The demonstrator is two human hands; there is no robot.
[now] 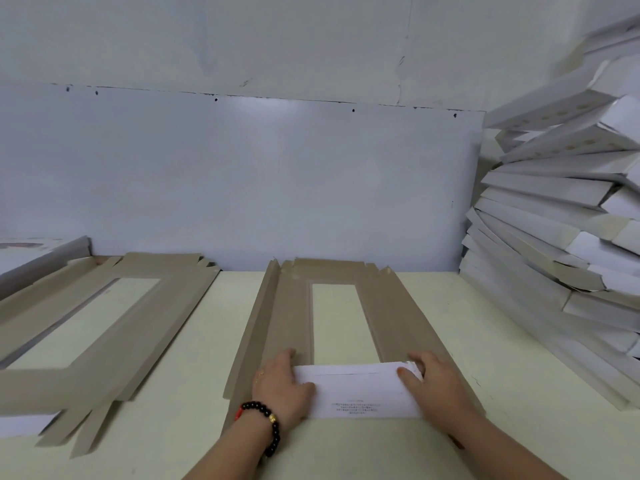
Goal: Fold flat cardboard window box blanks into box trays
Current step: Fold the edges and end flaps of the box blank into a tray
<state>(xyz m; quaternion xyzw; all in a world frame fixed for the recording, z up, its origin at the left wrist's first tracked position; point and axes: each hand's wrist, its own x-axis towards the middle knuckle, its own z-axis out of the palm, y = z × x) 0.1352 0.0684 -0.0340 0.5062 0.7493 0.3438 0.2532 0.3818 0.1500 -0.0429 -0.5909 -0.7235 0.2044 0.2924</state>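
At the bench's left edge a stack of flat blanks [86,327] is lying. Mid-bench, the left hand [282,382] and right hand [433,382] are both pinching the near flap [360,393] of the window box blank [277,306], folding it up. It looks light, stiff and easily creased, so holding near the score line seems best. The flap's small print is unreadable.

Both forearms extend from the near edge toward the far side, converging slightly. The left hand [282,384] lies palm down, thumb angled right, a bead bracelet [266,424] around its wrist. The right hand [433,382] lies palm down, fingers curled, thumb angled left.
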